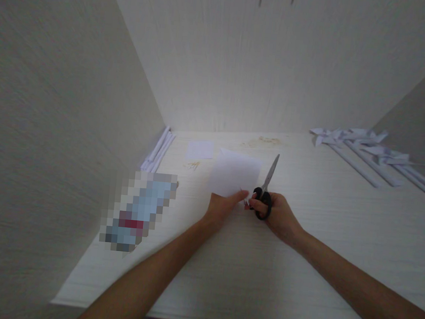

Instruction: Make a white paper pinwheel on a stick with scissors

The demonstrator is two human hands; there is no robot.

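My left hand [225, 205] pinches the near right corner of a white sheet of paper [235, 174], which spreads out above the table, with a cut line showing near the thumb. In my right hand [277, 212] are black-handled scissors [268, 182], blades together and pointing away from me. The right fingertips meet the paper's near corner close to the left thumb; whether they grip it is hard to make out. Behind the sheet, to the left, a smaller white paper square [199, 150] lies flat.
Rolled paper tubes [159, 150] lie at the left wall. Several paper pinwheels [363, 143] on paper sticks rest at the back right. Small yellowish sticks [192, 165] and brown bits [269, 140] lie on the white table [203, 268]. A pixelated bluish object [141, 213] is on the left.
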